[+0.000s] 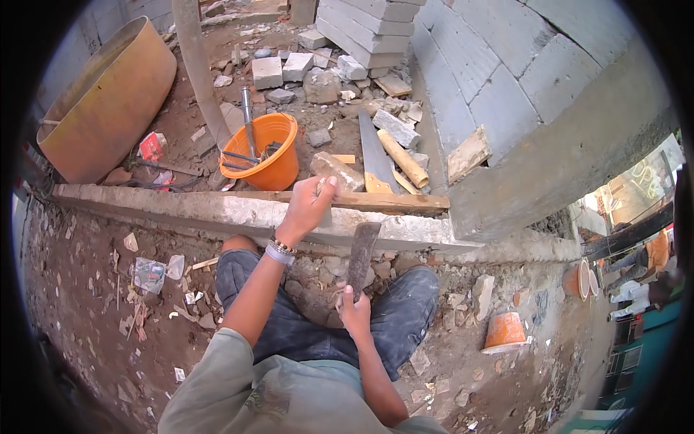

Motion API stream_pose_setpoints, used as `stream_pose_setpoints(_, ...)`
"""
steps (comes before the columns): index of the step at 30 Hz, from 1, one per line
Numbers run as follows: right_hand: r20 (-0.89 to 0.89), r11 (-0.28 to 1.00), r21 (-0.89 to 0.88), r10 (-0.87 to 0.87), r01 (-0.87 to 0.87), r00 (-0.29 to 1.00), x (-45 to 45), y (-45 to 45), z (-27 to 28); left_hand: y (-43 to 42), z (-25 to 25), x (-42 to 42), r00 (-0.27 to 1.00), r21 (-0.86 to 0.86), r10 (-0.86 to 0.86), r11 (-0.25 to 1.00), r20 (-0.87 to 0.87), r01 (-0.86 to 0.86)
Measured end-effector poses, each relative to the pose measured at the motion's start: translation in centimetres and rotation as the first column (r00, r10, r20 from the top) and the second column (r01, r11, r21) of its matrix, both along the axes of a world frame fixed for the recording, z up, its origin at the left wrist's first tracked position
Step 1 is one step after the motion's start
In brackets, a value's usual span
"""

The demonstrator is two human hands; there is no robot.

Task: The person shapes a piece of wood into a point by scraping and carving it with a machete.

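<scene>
My right hand [354, 312] is closed round the lower end of a broad, dark blade [363, 253], which points up and away from me between my knees. My left hand [309, 206], with bracelets at the wrist, is closed above the concrete ledge [253, 215], beside a wooden strip [394, 202] that lies along it. Whether its fingers hold anything small is hidden. Beyond the ledge are a handsaw [374, 155] with a pale wooden handle and an orange bucket [278, 170] with tools in it.
A grey block wall [499, 87] rises at the right. Rubble [322, 85] lies beyond the ledge, near a post [194, 65] and a large curved container [108, 101]. Another orange bucket [504, 330] is on the ground at the right. A person [636, 293] is at the far right.
</scene>
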State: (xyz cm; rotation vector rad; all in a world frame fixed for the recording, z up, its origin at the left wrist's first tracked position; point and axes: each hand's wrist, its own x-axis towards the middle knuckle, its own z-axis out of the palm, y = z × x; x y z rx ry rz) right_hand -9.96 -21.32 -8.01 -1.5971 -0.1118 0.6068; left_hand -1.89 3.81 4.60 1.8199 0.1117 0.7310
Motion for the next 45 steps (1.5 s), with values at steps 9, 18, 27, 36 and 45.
stream_pose_setpoints(9, -0.108, 0.999, -0.034, -0.017, 0.014, 0.994, 1.2, 1.1, 5.8, -0.1, -1.9, 1.9, 0.964, -0.536, -0.197, 0.802, 0.181, 0.265)
stream_pose_setpoints(18, 0.314, 0.995, -0.083, -0.03, 0.058, 0.949, 1.4, 6.8, 5.6, -2.4, -2.5, 1.7, 0.993, -0.189, -0.104, 0.975, 0.056, 0.113)
stream_pose_setpoints(27, 0.184, 0.93, 0.297, -0.28, 0.218, 0.942, 3.5, 6.8, 10.5, -1.0, -2.6, 1.0, 0.976, -0.268, -0.102, 0.951, 0.192, 0.152)
stream_pose_setpoints(36, 0.344, 0.964, 0.172, -0.251, 0.202, 0.905, 1.6, 9.2, 7.5, -1.3, -2.9, 0.8, 0.969, -0.252, -0.063, 0.96, 0.24, 0.124)
stream_pose_setpoints(45, 0.31, 0.965, 0.201, -0.225, 0.167, 0.924, 4.7, 7.8, 12.8, -1.4, -2.8, 1.4, 0.971, -0.284, -0.03, 0.954, 0.238, 0.099)
